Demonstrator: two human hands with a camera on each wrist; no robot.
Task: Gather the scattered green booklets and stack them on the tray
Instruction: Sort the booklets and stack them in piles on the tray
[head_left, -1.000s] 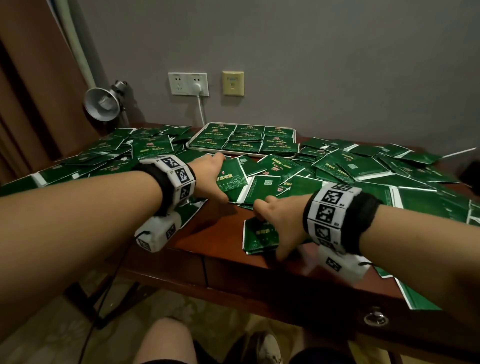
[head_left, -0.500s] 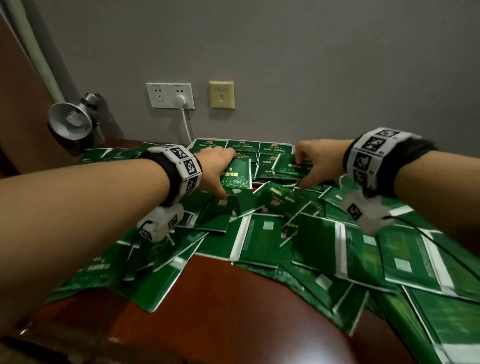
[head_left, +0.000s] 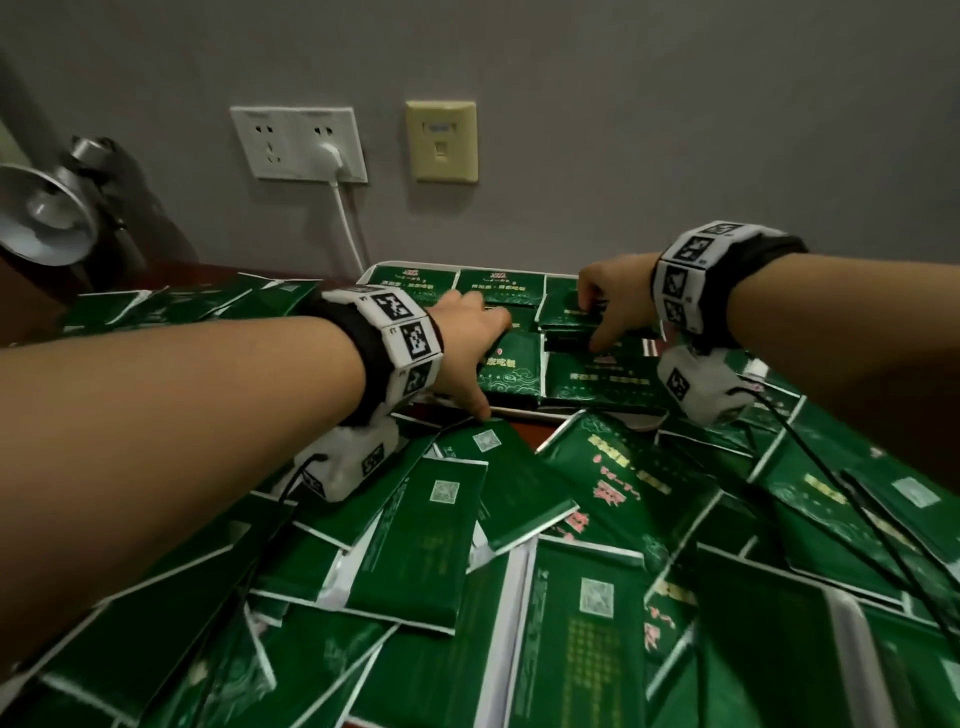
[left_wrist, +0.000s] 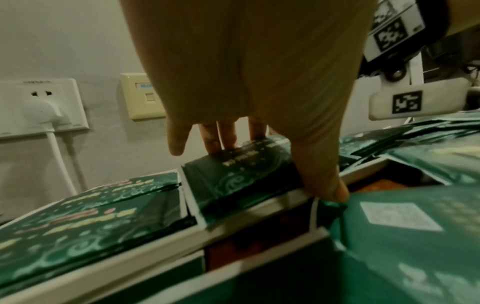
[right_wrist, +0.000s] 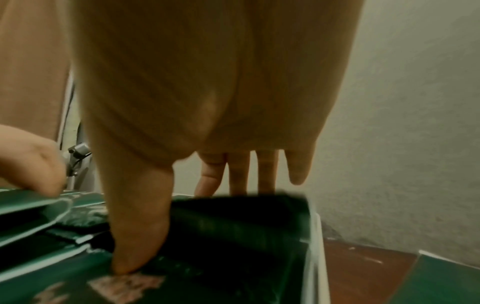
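Note:
The white-rimmed tray (head_left: 524, 411) sits against the back wall, packed with rows of green booklets. My left hand (head_left: 493, 364) holds one green booklet (head_left: 514, 374) at the tray's front middle. In the left wrist view, the fingers (left_wrist: 228, 144) are at that booklet's (left_wrist: 241, 174) far edge and the thumb is by the tray rim (left_wrist: 155, 246). My right hand (head_left: 592, 325) grips a second booklet (head_left: 566, 314) over the tray's right side. In the right wrist view, its thumb (right_wrist: 135, 246) pinches the near edge of this dark booklet (right_wrist: 233, 226).
Several loose green booklets (head_left: 441, 545) overlap across the whole near desk, with a small bare wood patch (head_left: 524, 434) before the tray. A metal lamp (head_left: 47, 218) stands at the far left. A plugged wall socket (head_left: 301, 145) is above the tray. Black wrist cables (head_left: 831, 499) trail over the pile.
Both hands have moved forward from the near pile to the tray, each carrying a booklet. The head view has come closer, and the booklets now sit lower on the tray stacks.

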